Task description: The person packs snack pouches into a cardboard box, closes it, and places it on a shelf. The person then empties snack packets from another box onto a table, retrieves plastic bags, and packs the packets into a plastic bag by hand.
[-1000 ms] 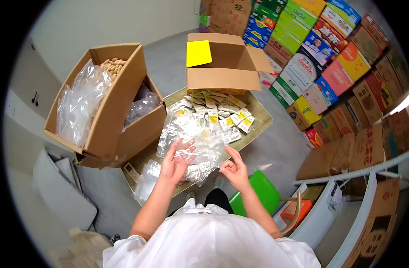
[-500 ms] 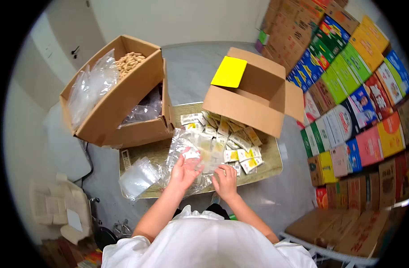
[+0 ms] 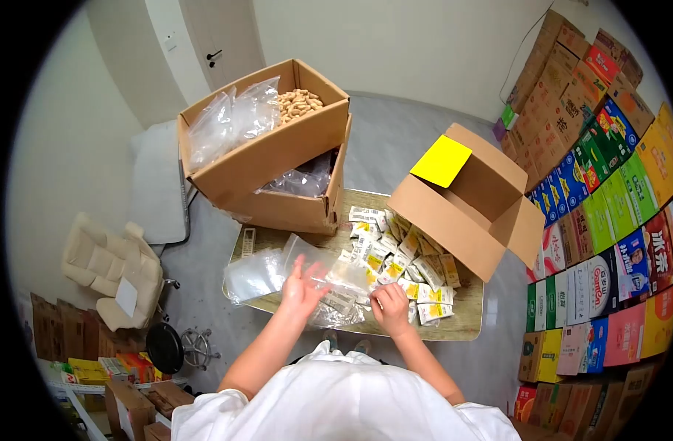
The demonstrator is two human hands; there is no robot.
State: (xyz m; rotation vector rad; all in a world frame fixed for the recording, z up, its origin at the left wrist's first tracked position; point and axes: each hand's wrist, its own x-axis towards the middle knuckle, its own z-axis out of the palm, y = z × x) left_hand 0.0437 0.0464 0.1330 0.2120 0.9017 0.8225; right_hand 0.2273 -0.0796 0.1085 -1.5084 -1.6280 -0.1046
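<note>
A clear plastic bag [image 3: 345, 275] stretches between my two hands above the table's near side. My left hand [image 3: 302, 292] is palm up at the bag's left part, its fingers apart and touching the film. At the other end my right hand [image 3: 391, 305] is closed, its fingers pinched on the bag's edge. Just beyond lies a heap of small white-and-yellow sachets [image 3: 395, 253]. To the left of my left hand is a stack of flat clear bags [image 3: 256, 275]. More crumpled clear plastic [image 3: 335, 314] lies below the held bag.
Two cardboard boxes are stacked at the back left; the upper box [image 3: 270, 151] holds tan peanut-like pieces [image 3: 300, 104] and plastic bags. An open carton [image 3: 454, 220] with a yellow sheet [image 3: 441, 160] stands on the table's [image 3: 461, 316] right. Product cartons [image 3: 571, 309] are piled along the right.
The view has swung left, so the table appears further right. The bag is now drawn out between my hands, and my right hand's fingers have closed on its edge.
</note>
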